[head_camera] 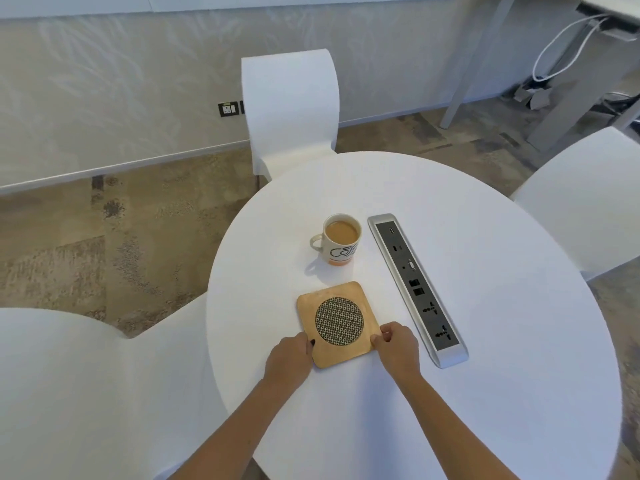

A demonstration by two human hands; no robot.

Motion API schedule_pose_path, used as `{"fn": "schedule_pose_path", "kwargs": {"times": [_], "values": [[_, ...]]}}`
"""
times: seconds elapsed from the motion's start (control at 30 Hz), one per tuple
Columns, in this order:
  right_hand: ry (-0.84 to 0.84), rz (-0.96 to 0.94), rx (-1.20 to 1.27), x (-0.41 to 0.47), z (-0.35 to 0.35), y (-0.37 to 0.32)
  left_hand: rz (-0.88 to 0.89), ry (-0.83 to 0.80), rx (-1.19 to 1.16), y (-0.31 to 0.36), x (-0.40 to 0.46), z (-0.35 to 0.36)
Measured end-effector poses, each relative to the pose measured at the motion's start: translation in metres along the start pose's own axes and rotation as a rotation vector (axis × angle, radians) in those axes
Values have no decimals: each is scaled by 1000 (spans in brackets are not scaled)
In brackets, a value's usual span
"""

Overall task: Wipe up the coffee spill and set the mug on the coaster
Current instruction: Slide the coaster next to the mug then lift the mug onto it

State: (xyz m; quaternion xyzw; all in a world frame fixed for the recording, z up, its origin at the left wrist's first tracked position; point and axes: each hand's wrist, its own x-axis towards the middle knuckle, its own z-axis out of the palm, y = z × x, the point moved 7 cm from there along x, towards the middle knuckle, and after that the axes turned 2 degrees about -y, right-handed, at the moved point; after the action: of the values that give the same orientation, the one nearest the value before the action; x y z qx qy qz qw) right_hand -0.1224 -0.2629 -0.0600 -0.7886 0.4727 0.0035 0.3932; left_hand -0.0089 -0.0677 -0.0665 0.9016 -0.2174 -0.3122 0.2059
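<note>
A square wooden coaster (308, 303) with a round woven metal centre lies flat on the round white table (485, 323). My left hand (291, 355) grips its near left edge and my right hand (396, 346) pinches its near right corner. Behind the coaster stands a white mug (341, 240) full of milky coffee, with dark lettering, an orange band at the foot and its handle pointing left. The mug rests on the bare tabletop, apart from the coaster. I see no spilled coffee and no cloth.
A grey power and data socket strip (415, 289) is set in the table just right of the mug and coaster. White chairs stand behind (291, 109), at the right (588, 202) and at the near left (86, 393). Patterned carpet lies around.
</note>
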Motion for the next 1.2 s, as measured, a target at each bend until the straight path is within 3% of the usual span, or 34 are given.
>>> {"fn": "schedule_pose_path", "kwargs": {"times": [0.33, 0.57, 0.73, 0.97, 1.2], "values": [[-111, -2, -203, 19, -7, -12, -44, 21, 65, -2, 15, -11], [-96, -310, -36, 68, -30, -96, 64, 305, -55, 39, 62, -80], [-165, -503, -39, 104, -28, -154, 188, 327, -61, 72, 102, -107], [-412, -516, -21, 137, 8, -166, 222, 347, -18, 86, 124, -114], [-338, -526, 162, 141, 11, -170, 203, 346, -19, 81, 133, -118]]}}
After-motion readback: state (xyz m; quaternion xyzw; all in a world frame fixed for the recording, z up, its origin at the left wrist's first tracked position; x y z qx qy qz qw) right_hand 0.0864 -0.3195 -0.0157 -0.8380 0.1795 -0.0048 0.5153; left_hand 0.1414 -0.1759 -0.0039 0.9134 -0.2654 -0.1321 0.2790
